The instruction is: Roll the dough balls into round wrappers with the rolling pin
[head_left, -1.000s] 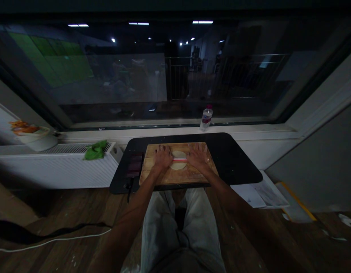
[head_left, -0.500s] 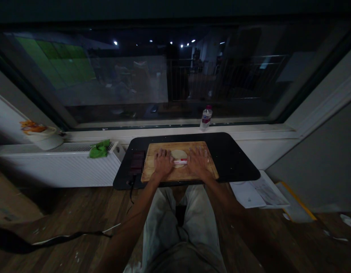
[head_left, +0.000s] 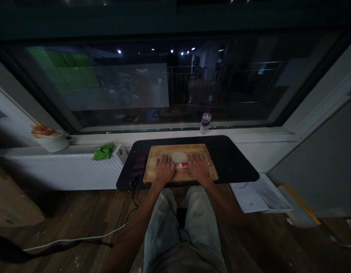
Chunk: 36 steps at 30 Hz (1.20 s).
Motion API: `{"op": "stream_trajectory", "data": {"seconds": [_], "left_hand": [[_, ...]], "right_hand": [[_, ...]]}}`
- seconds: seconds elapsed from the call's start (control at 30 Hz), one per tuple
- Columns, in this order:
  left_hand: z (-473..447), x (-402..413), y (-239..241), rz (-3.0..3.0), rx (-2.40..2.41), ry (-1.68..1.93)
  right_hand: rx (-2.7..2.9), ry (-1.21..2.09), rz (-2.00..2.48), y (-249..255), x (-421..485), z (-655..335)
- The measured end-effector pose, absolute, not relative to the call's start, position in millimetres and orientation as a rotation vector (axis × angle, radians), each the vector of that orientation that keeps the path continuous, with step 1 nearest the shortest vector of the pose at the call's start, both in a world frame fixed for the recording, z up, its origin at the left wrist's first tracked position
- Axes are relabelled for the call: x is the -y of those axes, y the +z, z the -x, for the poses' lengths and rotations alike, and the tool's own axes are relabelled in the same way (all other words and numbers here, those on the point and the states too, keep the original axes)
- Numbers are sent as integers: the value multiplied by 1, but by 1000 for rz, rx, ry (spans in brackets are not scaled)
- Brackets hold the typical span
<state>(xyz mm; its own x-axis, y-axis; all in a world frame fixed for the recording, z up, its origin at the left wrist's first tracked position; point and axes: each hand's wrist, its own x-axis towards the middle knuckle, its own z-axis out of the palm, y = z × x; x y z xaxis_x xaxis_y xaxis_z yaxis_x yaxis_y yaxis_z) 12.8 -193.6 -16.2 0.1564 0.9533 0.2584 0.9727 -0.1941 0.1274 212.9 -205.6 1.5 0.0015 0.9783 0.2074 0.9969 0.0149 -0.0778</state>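
Note:
A round, flat piece of pale dough (head_left: 179, 157) lies on a wooden cutting board (head_left: 154, 172). Along the dough's near edge runs a slim rolling pin (head_left: 181, 165), white with a red printed band. My left hand (head_left: 164, 168) is closed over the pin's left end, and my right hand (head_left: 198, 167) is closed over its right end. Both palms press down from above with the fingers pointing forward, hiding the pin's ends. White, flour-like marks show on the fingers.
The board rests on a black tabletop (head_left: 232, 163) below a window. A water bottle (head_left: 205, 122) stands on the sill. Left of the board is a dark blurred object (head_left: 139, 164) with a cable. A green cloth (head_left: 103, 151) and a white pot (head_left: 54, 141) sit on the radiator.
My hands have drawn the rolling pin toward me, from across the dough to its near edge, uncovering most of the dough. The camera view has tipped up slightly.

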Motion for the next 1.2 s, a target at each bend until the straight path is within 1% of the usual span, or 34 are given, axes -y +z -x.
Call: {"op": "stream_trajectory", "data": {"seconds": [0.5,1.2], "left_hand": [[-15,201,-26,2296,1920,-535],[-19,134,-11,2267,2050,-429]], "right_hand": [[2055,-212,2019,-13,208,-215],[2012,-142,2063,-7,142,-212]]}}
